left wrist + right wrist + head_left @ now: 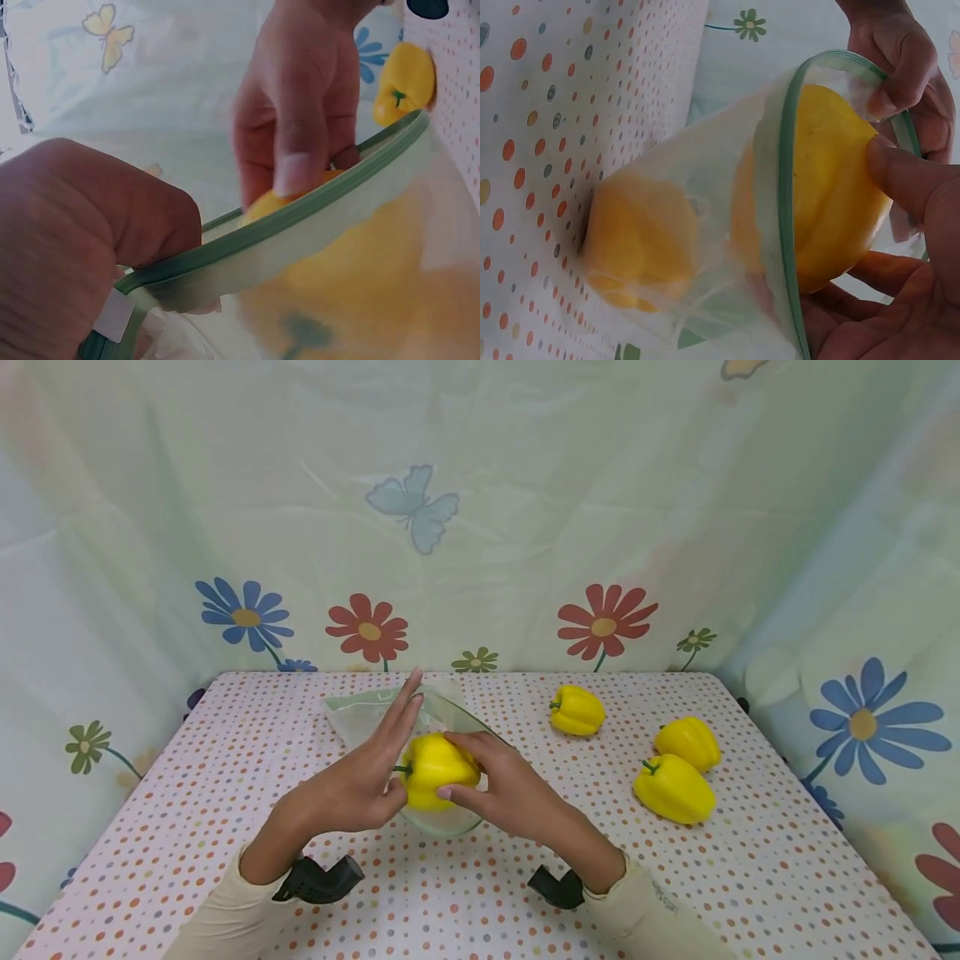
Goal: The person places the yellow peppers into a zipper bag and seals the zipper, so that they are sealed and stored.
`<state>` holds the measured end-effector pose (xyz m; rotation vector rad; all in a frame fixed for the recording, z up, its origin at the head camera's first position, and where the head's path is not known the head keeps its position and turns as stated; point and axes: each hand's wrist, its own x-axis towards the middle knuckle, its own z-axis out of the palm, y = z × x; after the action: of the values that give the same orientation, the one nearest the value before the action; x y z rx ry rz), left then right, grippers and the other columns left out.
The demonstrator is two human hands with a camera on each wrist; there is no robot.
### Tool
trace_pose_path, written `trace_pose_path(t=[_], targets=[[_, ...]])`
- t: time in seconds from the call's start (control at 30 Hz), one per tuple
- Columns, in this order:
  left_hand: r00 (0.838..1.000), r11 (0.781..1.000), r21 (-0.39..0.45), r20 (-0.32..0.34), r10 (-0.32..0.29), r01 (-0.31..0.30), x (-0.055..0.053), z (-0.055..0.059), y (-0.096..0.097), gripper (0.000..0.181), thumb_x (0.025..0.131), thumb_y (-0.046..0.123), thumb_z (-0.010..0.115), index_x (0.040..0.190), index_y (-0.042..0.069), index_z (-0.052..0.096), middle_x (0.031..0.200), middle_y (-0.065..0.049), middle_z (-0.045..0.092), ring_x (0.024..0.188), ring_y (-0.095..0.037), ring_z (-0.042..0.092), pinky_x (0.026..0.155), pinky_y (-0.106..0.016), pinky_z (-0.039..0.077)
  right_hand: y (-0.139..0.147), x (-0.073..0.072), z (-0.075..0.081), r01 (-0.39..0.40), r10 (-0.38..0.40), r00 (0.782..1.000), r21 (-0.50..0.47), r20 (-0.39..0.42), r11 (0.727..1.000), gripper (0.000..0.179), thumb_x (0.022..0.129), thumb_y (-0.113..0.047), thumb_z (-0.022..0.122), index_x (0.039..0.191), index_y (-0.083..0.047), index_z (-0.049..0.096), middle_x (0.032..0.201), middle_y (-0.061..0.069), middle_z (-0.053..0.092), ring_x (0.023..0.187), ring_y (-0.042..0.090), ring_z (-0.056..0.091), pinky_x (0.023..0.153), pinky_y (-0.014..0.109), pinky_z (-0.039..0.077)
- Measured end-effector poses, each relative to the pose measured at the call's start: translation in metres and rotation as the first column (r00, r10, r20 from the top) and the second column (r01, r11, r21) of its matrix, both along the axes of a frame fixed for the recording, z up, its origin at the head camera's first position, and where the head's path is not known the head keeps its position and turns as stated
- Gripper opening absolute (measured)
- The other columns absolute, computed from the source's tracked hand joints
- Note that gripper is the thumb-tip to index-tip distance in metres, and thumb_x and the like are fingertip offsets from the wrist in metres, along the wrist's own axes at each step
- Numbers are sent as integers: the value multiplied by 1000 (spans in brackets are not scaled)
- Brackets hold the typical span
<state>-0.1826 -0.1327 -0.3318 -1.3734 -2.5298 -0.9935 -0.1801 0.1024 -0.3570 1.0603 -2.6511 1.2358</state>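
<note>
My right hand (517, 789) holds a yellow bell pepper (441, 768) by its right side, thumb toward me. That pepper sits in the mouth of a translucent bag (358, 714) with a green rim (786, 187). At the opposite side of the mouth, my left hand (348, 789) holds the bag's edge, its thumb (885, 105) inside the rim and its fingers outside, stretched upward. Through the cloudy side of the bag, a second yellow pepper (641, 244) shows at the bottom. The pepper's green stem (402, 769) points toward my left hand.
On the right of the dotted tablecloth (525, 910) lie three more yellow bell peppers: one toward the back (577, 710), and a pair close together, the rear one (690, 743) behind the front one (675, 789). A flowered curtain (487, 527) surrounds the table's back and sides.
</note>
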Motion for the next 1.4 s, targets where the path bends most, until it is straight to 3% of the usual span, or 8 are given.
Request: trace_pose_path(t=[0.17,0.4,0.53,0.63,0.8,0.9,1.13,1.4], targets=[[1000,1000,9,9,9,-10,0,1,0,104,73,-15,53,154,4,-9,160,-6,-20,147,-23,1,98,-35,45,-2,-2,1,32,-34,999,104,23,994,65,89,-28,71,143,-2,45,130,11,54,101,15,54,85,31,50],[1000,1000,15,4,-14,14,2,1,1,104,72,-17,53,153,1,-9,160,-8,-21,147,-26,0,95,-37,48,-4,-3,6,-35,17,994,168,104,985,66,92,-18,68,148,-1,38,139,13,46,111,19,52,93,34,47],[999,999,10,21,-33,32,6,3,2,102,73,-17,53,154,1,-7,160,-5,-22,145,-30,13,77,-24,53,-10,-5,5,-36,25,997,140,77,990,64,91,-16,68,146,0,40,134,13,49,104,18,53,88,33,50],[998,999,-3,29,-49,49,10,6,2,101,74,-16,53,154,2,-5,160,-3,-22,141,-31,24,62,-19,48,-15,-6,4,-24,18,998,105,59,994,63,90,-15,69,145,1,42,128,13,51,98,19,53,84,34,52],[999,1000,-3,37,-22,22,12,12,0,103,73,-17,54,155,3,-5,160,-3,-21,140,-30,25,52,-19,43,-20,-3,5,74,-73,997,94,-12,993,64,90,-17,70,145,1,42,130,16,50,101,21,53,86,33,51],[999,1000,3,42,-14,14,11,12,-1,104,73,-17,54,155,4,-6,160,-4,-21,142,-29,20,50,-19,42,-23,-4,4,107,-103,994,79,-46,991,65,89,-16,70,145,0,42,135,16,48,108,22,53,90,31,49],[999,1000,7,39,-11,10,12,9,-3,103,73,-16,51,155,7,-7,160,-2,-21,142,-29,20,46,-18,37,-37,-9,-1,28,-28,999,9,-37,1000,61,90,-11,68,145,-3,42,138,12,47,112,19,51,91,26,48],[1000,1000,6,0,4,-4,9,9,-5,104,72,-14,51,155,6,-9,160,-5,-20,142,-27,18,48,-18,38,-47,-18,-3,20,-21,999,-6,-44,1000,57,92,-9,66,144,-2,43,137,13,47,111,20,51,90,25,48]])
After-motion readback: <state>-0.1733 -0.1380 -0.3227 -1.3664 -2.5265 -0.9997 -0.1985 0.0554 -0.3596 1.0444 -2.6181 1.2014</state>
